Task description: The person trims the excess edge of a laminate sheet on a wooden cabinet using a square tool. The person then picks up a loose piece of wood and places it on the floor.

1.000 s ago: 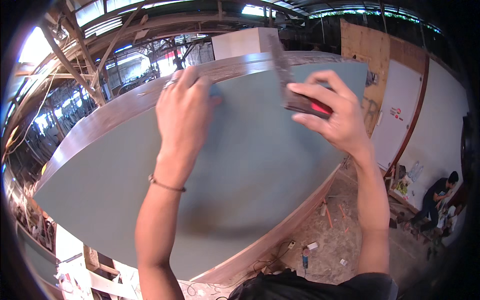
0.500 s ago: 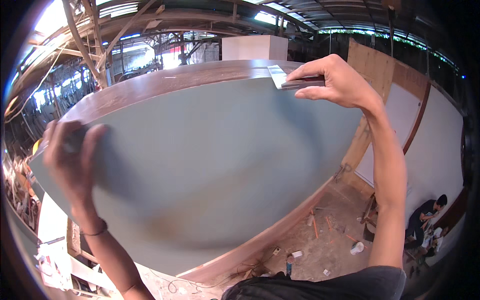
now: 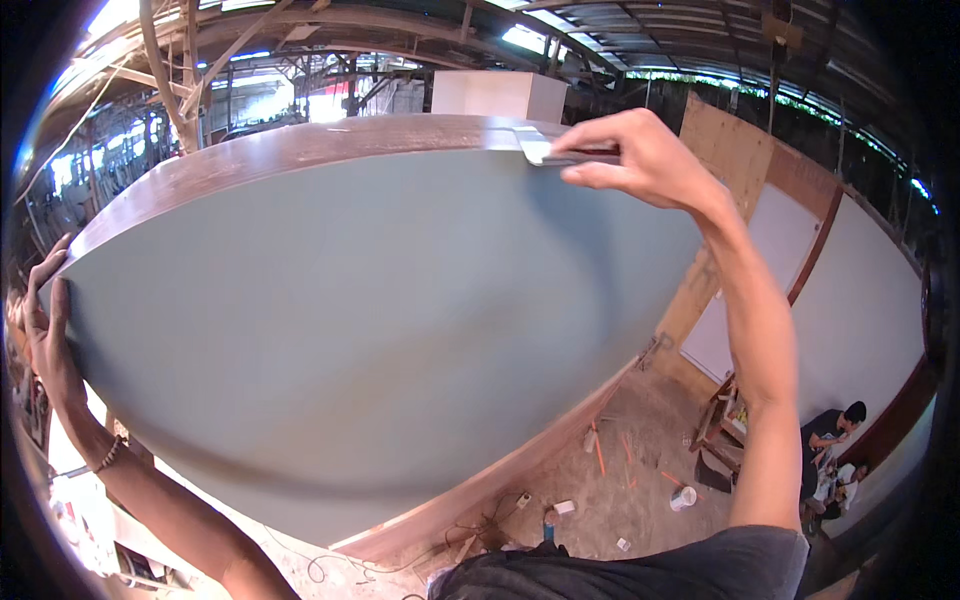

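Note:
In front of me stands a large grey-green panel (image 3: pixel 330 290) with a brown wooden edge (image 3: pixel 270 152) along its top. My right hand (image 3: pixel 650 165) pinches the dark handle of a putty knife (image 3: pixel 533 147) between thumb and fingers. The knife's wide metal blade lies at the top edge, right of the middle, near a shiny patch on the wood. At the panel's far left corner, my left hand (image 3: pixel 50 315) holds the side edge, thumb on the front face and fingers round behind it.
Behind the panel stands a pale box-shaped cabinet (image 3: pixel 482 95). Plywood (image 3: pixel 725 165) and white boards (image 3: pixel 860 270) lean at the right. Two people (image 3: pixel 832 430) sit low there. A white tub (image 3: pixel 683 497), orange strips and a cable (image 3: pixel 370 568) lie on the floor.
My left hand has moved left and down from the panel's upper left face to its side edge. My right hand, with the putty knife, appears slightly further left in view.

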Demonstrator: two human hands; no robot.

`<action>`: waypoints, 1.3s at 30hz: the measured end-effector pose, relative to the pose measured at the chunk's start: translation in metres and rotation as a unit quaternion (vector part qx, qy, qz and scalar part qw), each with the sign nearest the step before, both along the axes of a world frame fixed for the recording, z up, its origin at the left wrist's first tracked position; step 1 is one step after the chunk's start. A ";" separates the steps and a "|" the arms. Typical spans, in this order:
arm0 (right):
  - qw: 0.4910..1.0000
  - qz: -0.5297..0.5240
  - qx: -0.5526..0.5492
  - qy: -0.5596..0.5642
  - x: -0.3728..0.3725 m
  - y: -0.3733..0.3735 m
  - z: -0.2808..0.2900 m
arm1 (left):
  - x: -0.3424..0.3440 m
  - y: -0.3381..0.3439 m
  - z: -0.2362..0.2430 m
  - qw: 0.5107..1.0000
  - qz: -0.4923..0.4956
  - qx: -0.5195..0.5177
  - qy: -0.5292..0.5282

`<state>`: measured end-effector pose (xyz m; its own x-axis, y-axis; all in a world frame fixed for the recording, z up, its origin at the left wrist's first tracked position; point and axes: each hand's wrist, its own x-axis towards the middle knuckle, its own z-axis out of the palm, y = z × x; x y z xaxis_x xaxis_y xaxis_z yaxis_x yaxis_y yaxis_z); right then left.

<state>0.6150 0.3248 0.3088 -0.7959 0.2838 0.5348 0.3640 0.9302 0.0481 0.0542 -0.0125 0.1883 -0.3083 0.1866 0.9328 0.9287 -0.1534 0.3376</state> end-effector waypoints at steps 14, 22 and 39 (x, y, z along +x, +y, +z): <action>0.999 0.017 0.033 0.001 0.007 -0.011 0.000 | -0.015 0.016 -0.015 0.994 -0.077 0.077 0.013; 0.999 0.022 -0.003 0.025 0.025 -0.013 -0.005 | -0.014 0.014 -0.013 0.992 -0.106 0.071 0.010; 0.997 0.035 0.064 -0.003 0.003 -0.017 0.003 | 0.004 0.018 -0.012 0.979 -0.177 0.103 -0.024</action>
<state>0.6182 0.3080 0.3117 -0.8145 0.1572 0.5584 0.2975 0.9396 0.1694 0.0579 0.0055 0.1759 -0.3021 0.0994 0.9481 0.7895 -0.5313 0.3073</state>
